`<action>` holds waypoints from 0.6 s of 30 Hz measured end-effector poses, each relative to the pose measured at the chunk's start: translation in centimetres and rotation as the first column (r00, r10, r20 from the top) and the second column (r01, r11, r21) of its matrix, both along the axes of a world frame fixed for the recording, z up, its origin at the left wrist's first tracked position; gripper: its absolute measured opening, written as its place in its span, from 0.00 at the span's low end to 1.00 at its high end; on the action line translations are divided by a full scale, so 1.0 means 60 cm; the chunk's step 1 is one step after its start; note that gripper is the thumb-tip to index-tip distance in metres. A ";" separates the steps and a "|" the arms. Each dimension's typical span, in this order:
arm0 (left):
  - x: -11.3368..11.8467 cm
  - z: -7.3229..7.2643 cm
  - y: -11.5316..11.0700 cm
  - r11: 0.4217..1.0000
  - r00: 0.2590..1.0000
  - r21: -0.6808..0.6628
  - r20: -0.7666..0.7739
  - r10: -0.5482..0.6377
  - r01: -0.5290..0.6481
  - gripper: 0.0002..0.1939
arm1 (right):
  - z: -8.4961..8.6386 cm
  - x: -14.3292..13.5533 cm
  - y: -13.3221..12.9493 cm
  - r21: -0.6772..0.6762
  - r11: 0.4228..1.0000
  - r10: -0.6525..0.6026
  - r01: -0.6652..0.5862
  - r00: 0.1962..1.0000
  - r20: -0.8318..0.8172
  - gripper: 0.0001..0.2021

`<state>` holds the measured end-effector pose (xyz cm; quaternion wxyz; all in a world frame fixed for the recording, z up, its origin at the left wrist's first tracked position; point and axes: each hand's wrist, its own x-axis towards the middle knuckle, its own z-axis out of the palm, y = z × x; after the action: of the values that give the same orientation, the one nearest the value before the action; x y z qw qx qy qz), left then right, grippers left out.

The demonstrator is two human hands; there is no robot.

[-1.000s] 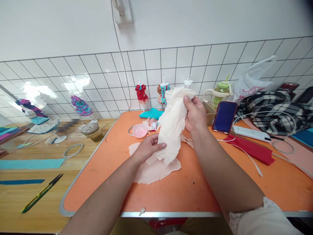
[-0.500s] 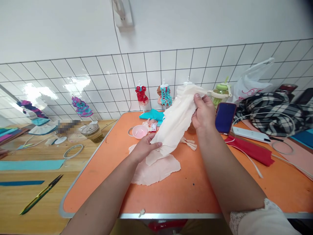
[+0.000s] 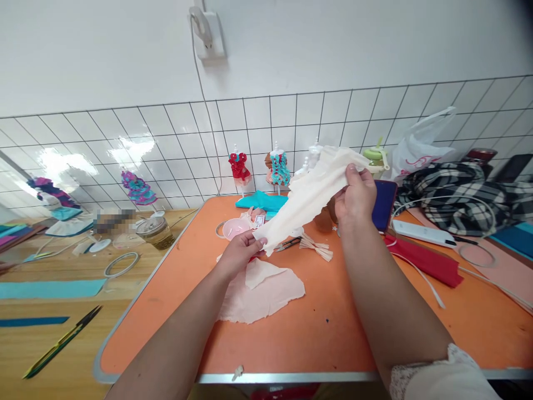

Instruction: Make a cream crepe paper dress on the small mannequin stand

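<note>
A cream sheet of thin crinkled material (image 3: 306, 194) is stretched in the air between my two hands. My left hand (image 3: 244, 251) pinches its lower left end, thumb on top. The upper right end is gripped by my right hand (image 3: 357, 191), between thumb and fingers. Below, pale pink pieces (image 3: 266, 294) lie flat on the orange table (image 3: 166, 328). Behind the sheet are a pink bowl (image 3: 236, 228), dark-tipped snips (image 3: 288, 243) and a pleated cream bundle (image 3: 317, 246).
Small decorated figures stand by the wall, one red (image 3: 239, 166), one turquoise (image 3: 278, 166). Toward the right are a phone (image 3: 383, 205), red material (image 3: 428, 260), a white device (image 3: 423, 233), cables and plaid cloth (image 3: 449, 194). Another person's hand (image 3: 6, 268) shows at the far left.
My right hand has moved right and my left hand slightly left, pulling the cream sheet tauter and lifting its lower part. The snips have come into view, and the camera view has shifted slightly.
</note>
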<state>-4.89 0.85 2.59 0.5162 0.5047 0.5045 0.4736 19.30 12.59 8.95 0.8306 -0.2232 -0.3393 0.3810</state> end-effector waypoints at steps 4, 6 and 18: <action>0.002 0.002 -0.001 0.999 1.000 0.033 -0.025 -0.012 0.013 0.20 | 0.001 0.000 0.001 0.011 1.000 -0.025 0.024 0.997 0.078 0.08; 0.001 0.006 -0.004 0.998 0.998 0.040 -0.024 -0.054 0.055 0.20 | 0.002 -0.006 -0.007 0.006 0.999 -0.041 0.040 0.963 0.268 0.08; -0.047 0.017 0.012 0.998 0.966 0.045 -0.256 -0.040 0.053 0.22 | -0.073 -0.150 -0.084 -0.331 0.862 0.348 -0.384 -0.024 0.937 0.10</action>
<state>-7.73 1.59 3.60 0.4451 0.5861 0.5422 0.4054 10.30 7.54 4.58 0.2572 -0.3096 -0.8536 0.3307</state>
